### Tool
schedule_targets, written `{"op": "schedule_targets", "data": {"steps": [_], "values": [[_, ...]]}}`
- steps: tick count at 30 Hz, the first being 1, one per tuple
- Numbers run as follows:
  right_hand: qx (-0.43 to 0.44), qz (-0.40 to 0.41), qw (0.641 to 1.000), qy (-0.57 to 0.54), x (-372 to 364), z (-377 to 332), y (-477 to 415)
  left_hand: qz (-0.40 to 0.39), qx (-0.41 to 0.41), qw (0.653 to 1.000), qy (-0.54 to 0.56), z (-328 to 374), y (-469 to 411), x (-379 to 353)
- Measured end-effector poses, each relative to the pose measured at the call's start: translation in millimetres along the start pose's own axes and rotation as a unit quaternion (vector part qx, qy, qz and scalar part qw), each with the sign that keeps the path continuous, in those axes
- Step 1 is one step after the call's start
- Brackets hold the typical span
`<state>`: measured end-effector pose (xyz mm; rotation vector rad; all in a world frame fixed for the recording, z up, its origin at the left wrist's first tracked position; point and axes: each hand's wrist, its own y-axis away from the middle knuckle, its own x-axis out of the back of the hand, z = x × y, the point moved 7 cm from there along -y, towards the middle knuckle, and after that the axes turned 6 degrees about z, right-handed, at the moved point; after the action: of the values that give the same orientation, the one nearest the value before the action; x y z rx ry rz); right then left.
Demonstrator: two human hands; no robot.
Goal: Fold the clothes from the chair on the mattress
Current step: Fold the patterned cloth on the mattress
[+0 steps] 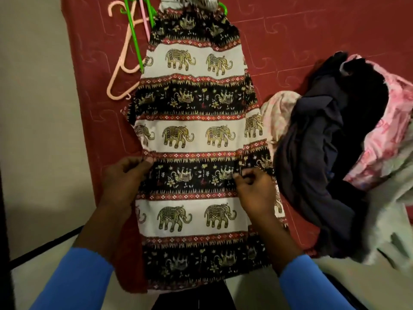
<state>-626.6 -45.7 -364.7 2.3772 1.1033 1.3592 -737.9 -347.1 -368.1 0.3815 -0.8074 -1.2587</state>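
Mattress: dark red and quilted [290, 30], it fills the far and middle part of the view, with pale floor along its left side and at the near right.
Elephant-print garment [196, 135]: spread flat and lengthwise on the mattress, from the far edge of the view down to the mattress's near edge. It is banded in black, white and red, with rows of elephants. A gathered end lies farthest away.
Left hand [125, 177]: at the garment's left edge, about halfway along. The thumb and curled fingers pinch the cloth at a red band.
Right hand [254, 189]: on the garment's right side, level with the other hand. The fingers are curled in and nip a small fold of the black band.
Sleeves: blue [73, 280], covering both forearms up to the wrists.
Hangers: a peach hanger [116, 86], a green hanger [134, 36] and a pink hanger [144, 21] lie crossed on the mattress at the far left, their right ends tucked under the garment.
Clothes pile: heaped on the mattress to the right, touching the garment's right edge. Dark navy cloth [324, 153] lies on top, a pink patterned piece [384, 135] behind it, a pale floral piece [279, 113] at its left and a pale green piece [391, 220] at the near right.
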Motion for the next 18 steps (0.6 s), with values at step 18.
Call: {"op": "schedule_targets", "data": {"steps": [18], "values": [[-0.066,0.025,0.986,-0.153,35.9,15.2,-27.2,-0.154,0.140,0.974,0.092,-8.4,41.8,-12.4]]}}
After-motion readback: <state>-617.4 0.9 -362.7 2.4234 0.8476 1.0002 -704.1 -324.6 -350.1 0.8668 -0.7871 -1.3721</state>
